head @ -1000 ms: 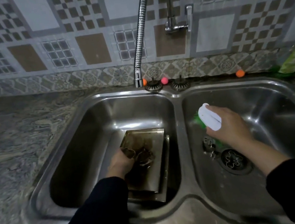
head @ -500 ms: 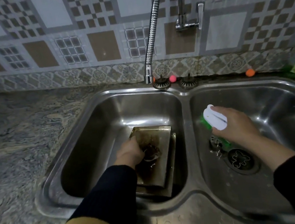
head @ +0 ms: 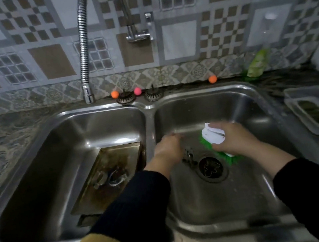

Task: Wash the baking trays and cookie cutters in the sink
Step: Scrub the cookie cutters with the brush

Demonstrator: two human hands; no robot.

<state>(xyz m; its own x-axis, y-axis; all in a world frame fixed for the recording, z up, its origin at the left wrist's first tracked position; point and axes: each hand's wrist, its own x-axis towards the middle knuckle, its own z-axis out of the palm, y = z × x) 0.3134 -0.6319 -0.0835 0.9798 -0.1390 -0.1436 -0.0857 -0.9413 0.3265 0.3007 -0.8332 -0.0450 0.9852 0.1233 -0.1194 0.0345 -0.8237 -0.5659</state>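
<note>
patterned tile wall [head: 180, 40] across top of frame. flexible metal hose [head: 84, 49] hangs upper left of centre; wall tap [head: 138, 33] at top centre. two orange balls [head: 114, 94] and a pink ball [head: 137, 91] line the counter edge. green bottle [head: 257, 64] upper right; clear plastic container [head: 317, 111] at right edge on marbled counter [head: 3, 138].

A steel double sink [head: 149, 110] is set into a marbled stone counter [head: 3, 138]. In its left basin lie stacked baking trays [head: 117, 159], the top one stained and bearing metal cookie cutters [head: 109, 178]; in the right basin a flower-shaped cutter [head: 212, 167] sits on the drain, with another small metal piece [head: 188, 156] just beside it. Along the back ledge stand two drain plugs [head: 125, 99] among three small balls [head: 137, 91], and on the counter to the right lie a clear plastic container [head: 315, 111] and a green packet [head: 257, 64] leaning on the tiled wall.
</note>
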